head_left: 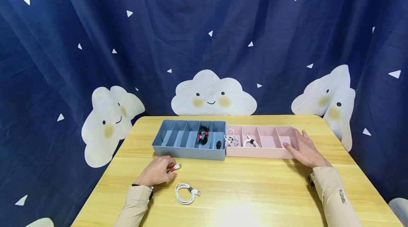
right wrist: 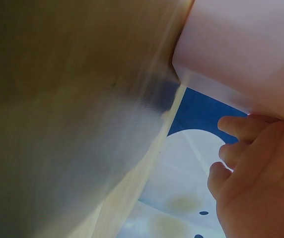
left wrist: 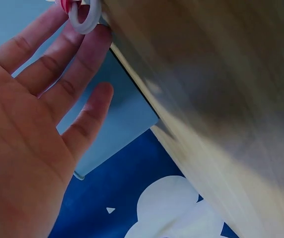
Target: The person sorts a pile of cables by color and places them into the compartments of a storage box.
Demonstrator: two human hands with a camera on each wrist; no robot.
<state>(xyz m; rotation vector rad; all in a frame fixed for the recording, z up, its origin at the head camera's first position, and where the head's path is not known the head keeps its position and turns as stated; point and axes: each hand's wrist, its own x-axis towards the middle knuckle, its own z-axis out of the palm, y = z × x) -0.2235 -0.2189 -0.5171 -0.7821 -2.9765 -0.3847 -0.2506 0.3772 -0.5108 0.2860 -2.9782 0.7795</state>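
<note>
My left hand (head_left: 158, 171) pinches a bundled white charging cable (head_left: 175, 167) with a red tie, just in front of the blue divided box (head_left: 188, 153). In the left wrist view a white loop of that cable (left wrist: 86, 22) shows at the fingertips. Another coiled white cable (head_left: 185, 194) with a black tie lies on the table nearby, its USB plug pointing right. My right hand (head_left: 307, 151) grips the right end of the pink divided box (head_left: 259, 152), thumb at the front rim and fingers along the outer end. In the right wrist view those fingers (right wrist: 239, 128) lie against its wall.
The blue box holds a black cable with red ties (head_left: 203, 135) and a small black cable (head_left: 218, 145). White cables (head_left: 232, 140) lie in the pink box's two left compartments. Both boxes stand end to end on the wooden table (head_left: 248, 181), before a dark blue curtain (head_left: 223, 57).
</note>
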